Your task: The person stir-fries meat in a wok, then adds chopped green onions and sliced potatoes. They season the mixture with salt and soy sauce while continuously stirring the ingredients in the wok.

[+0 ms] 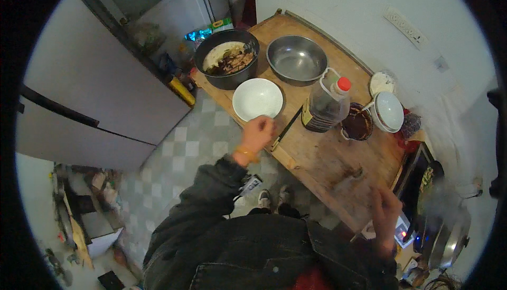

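Two bare hands are showing over one worn, light-brown wooden table (338, 171), on which one round, glossy white bowl (257, 97), one wide stainless-steel basin (297, 59), one deep, dark-grey round pot (226, 82) and one clear plastic jug with a red cap (326, 105) are standing. Two white bowls (389, 111) are apparently sitting stacked and tilted by the wall, beside one round, dark-brown vessel (346, 124) that is holding dark sauce. The glossy white bowl is resting at the table's near-left edge, between the pot and the jug; its smooth inside is showing pale and bare. The left hand (260, 130) is hovering at its near rim with fingers curled inward, covering part of that rim, so whether they are gripping it is impossible to tell. The right hand (385, 208) is reaching over the table's right end, blurring, its fingers looking partly extended; whether it is holding anything is unclear. Haze is veiling the cookware at the far right, the jug is hiding some tabletop, and the dark sleeves are running off below.
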Tool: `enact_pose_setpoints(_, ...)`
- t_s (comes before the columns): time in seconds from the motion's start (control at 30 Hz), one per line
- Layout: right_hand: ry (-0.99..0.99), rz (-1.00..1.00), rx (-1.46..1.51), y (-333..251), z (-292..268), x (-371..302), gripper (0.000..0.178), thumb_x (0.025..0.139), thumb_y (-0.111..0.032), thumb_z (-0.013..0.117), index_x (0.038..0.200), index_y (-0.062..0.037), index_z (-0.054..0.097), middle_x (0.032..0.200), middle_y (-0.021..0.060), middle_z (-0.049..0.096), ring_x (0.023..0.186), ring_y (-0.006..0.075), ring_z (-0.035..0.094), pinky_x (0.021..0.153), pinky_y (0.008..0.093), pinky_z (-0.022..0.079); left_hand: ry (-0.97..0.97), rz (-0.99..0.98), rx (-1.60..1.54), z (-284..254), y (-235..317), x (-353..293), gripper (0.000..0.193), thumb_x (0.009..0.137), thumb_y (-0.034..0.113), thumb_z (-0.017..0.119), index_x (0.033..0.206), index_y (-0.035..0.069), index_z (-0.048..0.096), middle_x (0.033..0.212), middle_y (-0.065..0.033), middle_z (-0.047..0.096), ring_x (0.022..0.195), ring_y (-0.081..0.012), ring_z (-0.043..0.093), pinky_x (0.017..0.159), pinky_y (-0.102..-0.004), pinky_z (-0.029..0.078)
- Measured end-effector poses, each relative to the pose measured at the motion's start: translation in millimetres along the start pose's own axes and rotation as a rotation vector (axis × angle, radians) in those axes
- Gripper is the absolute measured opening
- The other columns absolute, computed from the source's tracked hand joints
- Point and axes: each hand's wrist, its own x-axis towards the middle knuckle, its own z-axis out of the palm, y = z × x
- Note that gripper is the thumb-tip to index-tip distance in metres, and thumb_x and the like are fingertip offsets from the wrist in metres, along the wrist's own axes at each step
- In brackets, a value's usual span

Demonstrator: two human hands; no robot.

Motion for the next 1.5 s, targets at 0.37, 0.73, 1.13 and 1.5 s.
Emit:
enact_pose_setpoints(0.37, -0.325, 0.098, 0.445, 12.2, 83.7, 113.9, 0.017, 0.096, -0.011, 0.063, 0.107, 0.0002, 0.070, 0.095, 0.0062, 0.071, 0.081, 0.0104, 0.066, 0.066, 0.0248, 0.051, -0.094, -0.371, -0.074, -55.2, 65.5, 29.2, 0.050, 0.100, 0.043, 0.050, 0.123, -0.001, 0.056, 0.100, -0.0174, 0.069, 0.079, -0.0220, 0.071, 0.068, -0.0299, 0.057)
enact_pose_setpoints(0.73, -0.104, 0.274, 0.300, 51.6, 49.9, 112.1, 0.016, 0.095, -0.010, 0.063, 0.105, 0.0007, 0.071, 0.087, 0.0070, 0.071, 0.065, 0.0092, 0.062, 0.057, 0.0234, 0.048, 0.021, -0.427, -0.754, 39.1, 52.5, 226.4, 0.039, 0.095, 0.005, 0.042, 0.132, -0.007, 0.041, 0.121, -0.0246, 0.058, 0.106, -0.0387, 0.063, 0.083, -0.0430, 0.060)
enact_pose_setpoints(1.13, -0.509, 0.180, 0.238, 3.5, 128.7, 124.6, 0.021, 0.097, -0.011, 0.058, 0.109, 0.0015, 0.070, 0.091, 0.0089, 0.072, 0.075, 0.0120, 0.065, 0.058, 0.0281, 0.051, 0.085, 0.139, -0.690, -92.5, 157.0, 123.1, 0.036, 0.093, 0.004, 0.048, 0.129, 0.003, 0.052, 0.118, -0.0107, 0.063, 0.091, -0.0225, 0.067, 0.072, -0.0338, 0.060)
enact_pose_setpoints(1.5, -1.026, -0.217, 0.173, -213.4, 373.6, 76.5, 0.020, 0.097, -0.014, 0.060, 0.108, 0.0009, 0.068, 0.082, 0.0075, 0.069, 0.057, 0.0088, 0.056, 0.054, 0.0246, 0.049, 0.699, 0.146, -0.826, -377.2, 15.7, -232.6, 0.039, 0.090, 0.001, 0.048, 0.129, 0.003, 0.052, 0.110, -0.0092, 0.065, 0.097, -0.0226, 0.068, 0.081, -0.0408, 0.062)
